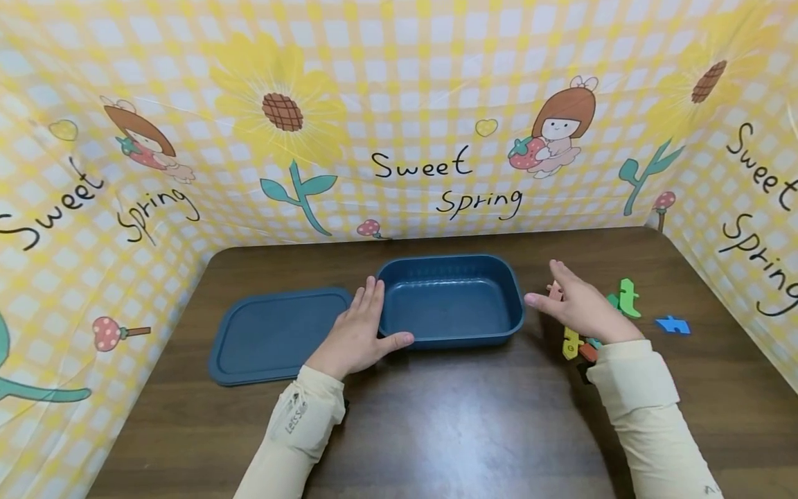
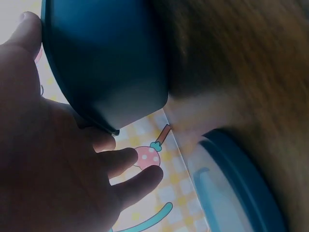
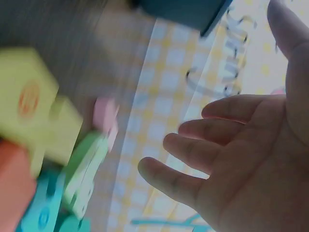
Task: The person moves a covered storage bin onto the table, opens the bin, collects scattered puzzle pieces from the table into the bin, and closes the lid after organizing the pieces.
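A dark blue rectangular container (image 1: 451, 308) with no lid on it stands on the table, its inside bare. My left hand (image 1: 355, 333) is at its left end, fingers straight along the side and thumb at the front rim; in the left wrist view the container wall (image 2: 106, 63) lies close to the thumb and fingers. To the right, my right hand (image 1: 580, 305) hovers with fingers extended, apart from the container and holding nothing. Below it lie small coloured pieces, among them a yellow one (image 3: 29, 96), a green one (image 1: 627, 298) and a pink one (image 1: 553, 291); the hand partly hides the pile.
The matching dark blue lid (image 1: 274, 339) lies flat to the left, beside my left hand. A blue piece (image 1: 673, 325) sits apart at the far right. A checked yellow cloth (image 1: 424, 104) rises along the back and sides of the brown wooden table (image 1: 449, 430).
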`<state>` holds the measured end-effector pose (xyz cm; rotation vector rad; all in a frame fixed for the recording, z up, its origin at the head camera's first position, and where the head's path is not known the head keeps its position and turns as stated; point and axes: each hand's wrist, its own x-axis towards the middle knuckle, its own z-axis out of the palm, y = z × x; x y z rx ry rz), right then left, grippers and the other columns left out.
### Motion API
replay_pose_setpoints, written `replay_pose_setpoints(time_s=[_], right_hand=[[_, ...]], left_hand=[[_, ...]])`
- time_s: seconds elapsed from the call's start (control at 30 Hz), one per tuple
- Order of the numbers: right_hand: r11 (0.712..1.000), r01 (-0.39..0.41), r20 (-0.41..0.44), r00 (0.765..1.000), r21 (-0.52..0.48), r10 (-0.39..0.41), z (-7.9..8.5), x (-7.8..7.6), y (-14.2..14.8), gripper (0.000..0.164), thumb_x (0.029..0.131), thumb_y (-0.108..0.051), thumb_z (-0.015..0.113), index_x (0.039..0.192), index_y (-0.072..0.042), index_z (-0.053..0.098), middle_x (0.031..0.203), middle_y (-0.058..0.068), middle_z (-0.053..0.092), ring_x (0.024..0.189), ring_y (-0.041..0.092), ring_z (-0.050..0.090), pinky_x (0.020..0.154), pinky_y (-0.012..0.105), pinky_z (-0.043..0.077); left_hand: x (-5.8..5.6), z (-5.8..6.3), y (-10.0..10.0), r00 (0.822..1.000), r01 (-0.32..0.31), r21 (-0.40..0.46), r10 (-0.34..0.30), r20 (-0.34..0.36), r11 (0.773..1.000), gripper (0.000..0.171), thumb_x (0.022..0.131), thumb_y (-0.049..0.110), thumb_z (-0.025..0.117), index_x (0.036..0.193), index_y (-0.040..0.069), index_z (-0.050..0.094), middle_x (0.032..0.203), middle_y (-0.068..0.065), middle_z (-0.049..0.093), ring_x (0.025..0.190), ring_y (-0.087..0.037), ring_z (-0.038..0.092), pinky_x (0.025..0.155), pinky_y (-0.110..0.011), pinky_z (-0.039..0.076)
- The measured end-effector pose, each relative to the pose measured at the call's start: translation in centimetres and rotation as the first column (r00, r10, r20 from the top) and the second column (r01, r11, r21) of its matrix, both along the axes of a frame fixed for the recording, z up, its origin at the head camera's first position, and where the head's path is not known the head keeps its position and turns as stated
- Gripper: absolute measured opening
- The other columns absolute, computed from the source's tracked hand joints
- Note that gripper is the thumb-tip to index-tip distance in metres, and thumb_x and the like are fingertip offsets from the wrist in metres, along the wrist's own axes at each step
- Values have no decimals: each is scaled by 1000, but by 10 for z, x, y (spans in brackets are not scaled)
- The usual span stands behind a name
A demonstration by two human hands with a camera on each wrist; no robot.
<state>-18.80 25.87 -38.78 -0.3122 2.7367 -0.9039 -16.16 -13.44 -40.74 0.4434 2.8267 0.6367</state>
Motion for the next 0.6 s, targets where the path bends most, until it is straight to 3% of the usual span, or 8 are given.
replay_pose_setpoints(time_s=[0.2,0.4,0.6], right_hand=[[996,36,-1,999,81,-36,-5,-7,28,96,99,-58,55,156,11,19,159,37,15,140,59,21,106,70,27],[994,55,1,998,99,-55,-9,-11,40,90,102,-52,54,154,14,22,156,39,18,140,59,21,107,70,25],[993,62,5,998,104,-63,-14,-14,45,87,103,-48,56,153,15,24,154,40,23,138,59,25,106,70,28]], left_hand=[[1,1,0,1000,-7,-23,6,-23,1000,113,89,78,50,163,10,-1,167,-7,-10,153,-31,1,115,-63,18],[1,-2,0,999,-8,-23,7,-40,1000,114,88,80,49,163,10,-2,167,-7,-11,153,-28,-5,116,-62,15],[-1,-6,-2,1000,4,-6,-4,-9,1000,113,91,77,49,162,10,-7,166,-6,-19,153,-27,-9,117,-61,13]])
